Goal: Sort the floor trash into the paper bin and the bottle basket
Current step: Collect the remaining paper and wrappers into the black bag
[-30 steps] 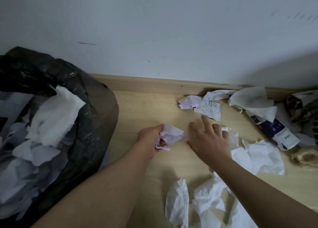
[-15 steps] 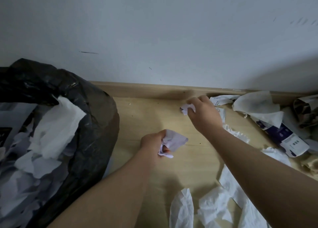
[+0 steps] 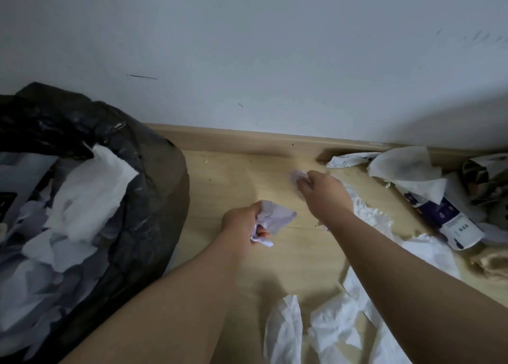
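Paper bin (image 3: 154, 185), black-lined, part full of scraps. Just right of it my left hand (image 3: 242, 222) is clenched round a crumpled wad (image 3: 277, 216). Further right of the bin, my right hand (image 3: 321, 196) pinches a small scrap (image 3: 298, 176) down at the floor (image 3: 225, 177). Farthest from the bin, loose tissues (image 3: 369, 221). All light, soft, crushable, I'd judge; bunch it anywhere, no special grip.

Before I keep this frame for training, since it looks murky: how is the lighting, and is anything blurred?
Head view: dim, bluish light, a soft shadow darkening the wall at right. Head view: the right hand and the paper scrap it pinches are smeared by motion; the left hand and its crumpled paper look sharper.
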`<state>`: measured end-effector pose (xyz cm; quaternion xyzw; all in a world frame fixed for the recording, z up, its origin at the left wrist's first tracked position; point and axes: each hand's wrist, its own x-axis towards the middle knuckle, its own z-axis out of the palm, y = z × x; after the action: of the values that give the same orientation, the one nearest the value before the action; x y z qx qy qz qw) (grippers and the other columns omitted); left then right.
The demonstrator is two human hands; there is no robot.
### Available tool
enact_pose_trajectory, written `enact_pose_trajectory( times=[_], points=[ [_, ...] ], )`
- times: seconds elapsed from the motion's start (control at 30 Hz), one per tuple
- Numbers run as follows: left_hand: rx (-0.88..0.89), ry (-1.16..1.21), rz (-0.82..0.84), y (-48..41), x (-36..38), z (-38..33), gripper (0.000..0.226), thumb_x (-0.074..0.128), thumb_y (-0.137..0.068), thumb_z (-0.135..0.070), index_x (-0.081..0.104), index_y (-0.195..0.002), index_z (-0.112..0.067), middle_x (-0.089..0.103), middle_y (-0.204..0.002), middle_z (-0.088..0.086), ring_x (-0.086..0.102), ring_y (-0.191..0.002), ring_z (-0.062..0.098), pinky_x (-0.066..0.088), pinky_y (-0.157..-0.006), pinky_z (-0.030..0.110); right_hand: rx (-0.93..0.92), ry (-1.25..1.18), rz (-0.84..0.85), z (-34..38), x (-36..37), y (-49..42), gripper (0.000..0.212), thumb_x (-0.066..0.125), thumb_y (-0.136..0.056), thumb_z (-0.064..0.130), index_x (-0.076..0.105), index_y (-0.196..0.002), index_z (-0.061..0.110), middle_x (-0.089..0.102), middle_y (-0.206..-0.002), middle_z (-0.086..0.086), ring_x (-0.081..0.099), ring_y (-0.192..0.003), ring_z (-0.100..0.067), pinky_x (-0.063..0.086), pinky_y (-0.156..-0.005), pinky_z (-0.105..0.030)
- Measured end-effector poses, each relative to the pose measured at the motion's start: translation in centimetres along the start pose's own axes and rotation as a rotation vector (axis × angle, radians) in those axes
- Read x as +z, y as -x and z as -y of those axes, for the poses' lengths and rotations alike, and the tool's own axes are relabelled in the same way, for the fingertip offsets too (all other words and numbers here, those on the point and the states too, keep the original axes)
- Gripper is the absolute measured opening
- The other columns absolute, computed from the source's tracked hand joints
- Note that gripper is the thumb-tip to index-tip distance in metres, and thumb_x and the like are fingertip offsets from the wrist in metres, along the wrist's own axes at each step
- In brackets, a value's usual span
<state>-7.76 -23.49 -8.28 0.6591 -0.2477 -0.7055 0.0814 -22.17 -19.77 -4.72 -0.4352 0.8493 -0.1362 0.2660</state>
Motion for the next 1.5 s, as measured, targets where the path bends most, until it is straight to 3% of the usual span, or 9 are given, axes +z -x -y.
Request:
enact_pose_trajectory(
  times=[0.13, 0.27, 0.4, 0.53, 0.7, 0.9, 1.17, 1.37, 1.5],
  points=[
    [0.073, -0.065, -0.024, 1.9, 0.3, 0.7, 0.027, 0.051, -0.093, -0.012, 0.046, -0.068, -0.001, 0.04, -0.051, 0.012, 0.046, -0.047, 0.028, 0.036, -0.027, 0.052, 0.073, -0.249, -0.107, -0.8, -2.3, 1.9, 0.025, 0.043, -0.095, 0.024, 0.057, -0.087, 0.006, 0.055, -0.072, -0.006, 0.053, -0.07, -0.028, 0.039, -0.058, -0.03],
    [0.177, -0.111, -0.163, 2.9, -0.2, 3.3, 0.03, 0.055, -0.089, -0.015, 0.052, -0.063, -0.001, 0.044, -0.028, 0.006, 0.042, -0.021, 0.021, 0.045, -0.031, 0.026, 0.134, -0.361, -0.105, -1.8, -4.5, 4.1, 0.027, 0.046, -0.094, 0.023, 0.06, -0.092, 0.001, 0.062, -0.083, -0.016, 0.054, -0.069, -0.029, 0.044, -0.067, -0.035],
    [0.248, -0.209, -0.332, 4.7, -0.8, 4.6, 0.025, 0.053, -0.089, -0.021, 0.058, -0.069, -0.008, 0.059, -0.056, 0.014, 0.057, -0.04, 0.024, 0.046, -0.035, 0.023, 0.226, -0.444, -0.109, -2.5, -6.5, 6.1, 0.018, 0.051, -0.093, 0.023, 0.053, -0.092, 0.004, 0.057, -0.085, -0.013, 0.056, -0.08, -0.03, 0.051, -0.078, -0.043],
    [0.325, -0.116, -0.319, 7.5, 0.8, 3.1, 0.024, 0.054, -0.092, -0.027, 0.06, -0.082, -0.006, 0.06, -0.071, 0.012, 0.053, -0.035, 0.02, 0.033, -0.027, 0.014, 0.244, -0.596, -0.081, -2.0, -7.8, 7.1, 0.018, 0.055, -0.09, 0.017, 0.051, -0.097, 0.001, 0.056, -0.079, -0.014, 0.045, -0.053, -0.02, 0.039, -0.046, -0.025],
    [0.467, 0.204, -0.134, 12.4, 5.4, -1.7, 0.025, 0.06, -0.089, -0.021, 0.052, -0.068, -0.011, 0.056, -0.068, 0.008, 0.049, -0.049, 0.019, 0.049, -0.048, 0.023, 0.239, -0.904, -0.196, 1.9, -10.4, 7.7, 0.009, 0.055, -0.088, 0.011, 0.055, -0.089, 0.002, 0.053, -0.071, -0.008, 0.046, -0.055, -0.019, 0.035, -0.051, -0.025],
    [0.711, 0.325, -0.041, 19.4, 4.8, -7.2, 0.026, 0.056, -0.092, -0.018, 0.051, -0.067, -0.013, 0.051, -0.062, 0.006, 0.047, -0.028, 0.007, 0.036, -0.029, 0.014, 0.112, -1.297, -0.231, 8.8, -15.0, 10.1, 0.016, 0.055, -0.09, 0.008, 0.05, -0.075, 0.011, 0.051, -0.066, -0.009, 0.049, -0.055, -0.022, 0.039, -0.051, -0.025],
    [1.121, 0.044, -0.402, 23.6, -6.0, -11.3, 0.024, 0.055, -0.089, -0.016, 0.053, -0.065, -0.019, 0.05, -0.062, 0.0, 0.047, -0.055, 0.015, 0.04, -0.042, 0.018, -0.104, -1.361, 0.055, 17.8, -12.5, 13.3, 0.003, 0.055, -0.088, 0.008, 0.056, -0.089, 0.006, 0.057, -0.072, -0.009, 0.054, -0.057, -0.017, 0.043, -0.046, -0.018],
    [0.992, -0.299, -0.512, 23.6, -15.2, -10.5, 0.022, 0.051, -0.09, -0.011, 0.057, -0.069, -0.012, 0.049, -0.062, 0.004, 0.046, -0.047, 0.012, 0.035, -0.03, 0.012, -0.027, -1.3, 0.306, 22.6, -6.7, 14.2, 0.015, 0.056, -0.088, 0.008, 0.051, -0.074, 0.008, 0.052, -0.069, -0.011, 0.05, -0.062, -0.023, 0.04, -0.06, -0.03],
    [0.823, -0.356, -0.521, 22.9, -19.5, -8.8, 0.023, 0.052, -0.092, -0.02, 0.058, -0.071, -0.012, 0.051, -0.065, 0.005, 0.047, -0.062, 0.02, 0.037, -0.049, 0.023, 0.077, -1.223, 0.432, 24.3, -4.4, 14.2, 0.011, 0.054, -0.09, 0.016, 0.049, -0.083, 0.009, 0.049, -0.079, -0.012, 0.049, -0.071, -0.023, 0.037, -0.067, -0.032]
  ],
)
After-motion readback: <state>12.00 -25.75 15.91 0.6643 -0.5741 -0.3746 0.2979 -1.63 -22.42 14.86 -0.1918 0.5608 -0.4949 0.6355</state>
